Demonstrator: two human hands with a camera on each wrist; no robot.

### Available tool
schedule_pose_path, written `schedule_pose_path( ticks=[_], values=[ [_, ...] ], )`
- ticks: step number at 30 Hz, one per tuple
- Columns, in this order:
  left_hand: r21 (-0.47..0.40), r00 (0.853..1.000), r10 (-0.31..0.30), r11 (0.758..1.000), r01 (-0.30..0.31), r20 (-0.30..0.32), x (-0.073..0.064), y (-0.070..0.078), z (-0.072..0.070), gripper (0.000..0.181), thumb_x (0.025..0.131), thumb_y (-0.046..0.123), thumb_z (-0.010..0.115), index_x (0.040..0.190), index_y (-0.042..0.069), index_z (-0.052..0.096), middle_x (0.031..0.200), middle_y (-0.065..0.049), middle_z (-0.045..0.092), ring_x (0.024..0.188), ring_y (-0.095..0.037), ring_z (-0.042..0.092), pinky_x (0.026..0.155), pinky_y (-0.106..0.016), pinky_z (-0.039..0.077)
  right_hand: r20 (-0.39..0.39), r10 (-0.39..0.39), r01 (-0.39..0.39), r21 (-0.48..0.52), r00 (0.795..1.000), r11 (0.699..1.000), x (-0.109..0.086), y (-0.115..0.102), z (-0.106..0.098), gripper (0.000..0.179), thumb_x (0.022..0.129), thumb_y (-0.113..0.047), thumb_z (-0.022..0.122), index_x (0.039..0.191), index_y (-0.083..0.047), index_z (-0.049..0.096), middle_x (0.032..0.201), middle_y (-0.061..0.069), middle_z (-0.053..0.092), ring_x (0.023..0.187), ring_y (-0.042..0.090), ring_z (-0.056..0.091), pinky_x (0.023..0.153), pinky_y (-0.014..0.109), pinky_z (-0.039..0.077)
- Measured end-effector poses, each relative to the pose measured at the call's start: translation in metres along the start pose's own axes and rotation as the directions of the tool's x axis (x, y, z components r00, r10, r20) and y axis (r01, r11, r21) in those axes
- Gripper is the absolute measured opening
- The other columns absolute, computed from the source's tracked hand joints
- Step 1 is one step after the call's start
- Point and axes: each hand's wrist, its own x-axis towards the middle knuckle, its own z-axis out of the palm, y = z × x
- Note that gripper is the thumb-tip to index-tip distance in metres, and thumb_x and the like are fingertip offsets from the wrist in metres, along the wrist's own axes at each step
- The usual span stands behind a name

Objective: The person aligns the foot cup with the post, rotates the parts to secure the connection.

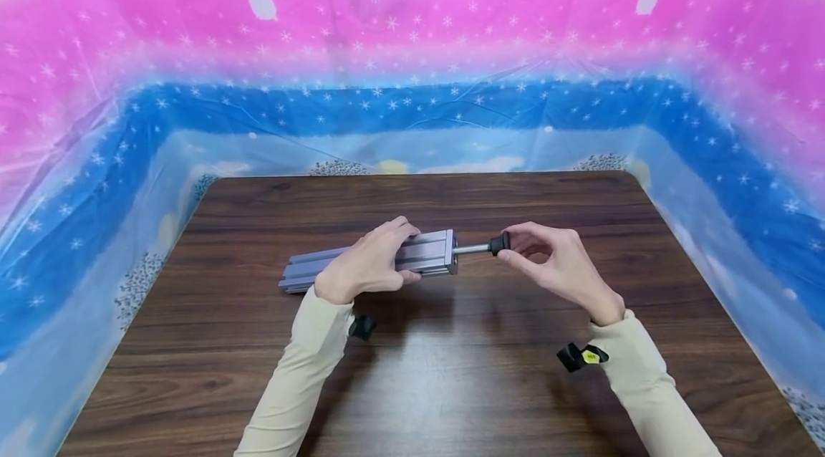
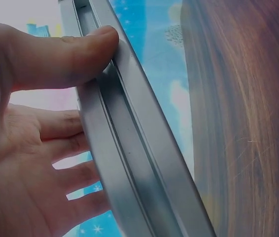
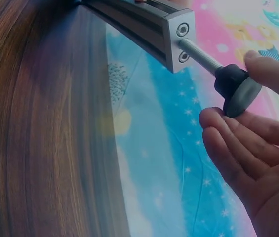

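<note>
A silver aluminium extrusion profile (image 1: pixel 425 251) is held at a slight tilt over the table by my left hand (image 1: pixel 364 262). In the left wrist view, the thumb lies across the grooved side of the profile (image 2: pixel 144 148), fingers round the far side. From the end plate (image 3: pixel 172 42), with its socket-head screws, sticks out a threaded rod (image 3: pixel 202 57). A black levelling foot (image 3: pixel 234 84) caps the rod's outer end. My right hand (image 1: pixel 563 263) pinches the levelling foot (image 1: pixel 499 243) by its round base, between thumb and fingertips.
Below both hands spreads a dark wood-grain table (image 1: pixel 412 385). A pink and blue patterned cloth (image 1: pixel 412 106) hangs behind it and along both sides. Black wrist devices (image 1: pixel 572 357) are strapped at the cream sleeves (image 1: pixel 638 371).
</note>
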Motion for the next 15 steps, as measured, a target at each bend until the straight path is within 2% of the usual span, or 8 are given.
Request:
schedule_pose_path(
  ticks=[5,9,12,15],
  values=[
    [-0.003,1.0,0.0,1.0,0.0,0.003,0.001,0.0,0.001,0.056,0.083,0.022,0.079,0.13,0.002,0.059,0.117,-0.007,0.059,0.096,-0.021,0.055,0.086,-0.035,0.049,-0.003,0.066,-0.066,-0.002,0.998,0.998,0.0,-0.001,0.002,0.016,0.095,-0.025,0.072,0.102,-0.011,0.073,0.078,-0.004,0.074,0.065,0.005,0.068,0.06,0.025,0.054],
    [-0.003,1.0,0.0,1.0,0.0,0.008,0.001,0.002,0.0,0.056,0.083,0.022,0.078,0.131,0.002,0.058,0.118,-0.008,0.059,0.097,-0.021,0.055,0.088,-0.036,0.049,-0.008,0.122,-0.122,-0.011,0.993,0.992,0.002,-0.007,0.003,0.02,0.099,-0.035,0.065,0.094,-0.017,0.073,0.07,-0.008,0.07,0.059,0.007,0.066,0.056,0.026,0.051],
    [-0.004,1.0,-0.002,1.0,0.002,0.005,0.0,0.002,-0.001,0.056,0.082,0.022,0.079,0.131,0.002,0.058,0.118,-0.008,0.059,0.098,-0.021,0.056,0.089,-0.036,0.049,0.007,0.148,-0.148,-0.031,0.989,0.989,0.002,-0.01,0.002,0.025,0.1,-0.039,0.062,0.102,-0.016,0.073,0.077,-0.006,0.073,0.065,0.008,0.069,0.061,0.026,0.052],
    [-0.005,1.0,0.0,1.0,0.0,0.002,0.002,0.002,0.0,0.056,0.082,0.022,0.079,0.13,0.002,0.058,0.117,-0.007,0.059,0.098,-0.021,0.056,0.089,-0.036,0.049,0.011,0.088,-0.087,-0.05,0.996,0.995,-0.002,-0.009,-0.002,0.032,0.095,-0.033,0.07,0.123,-0.016,0.069,0.097,-0.003,0.076,0.083,0.008,0.072,0.073,0.025,0.055]
  ],
)
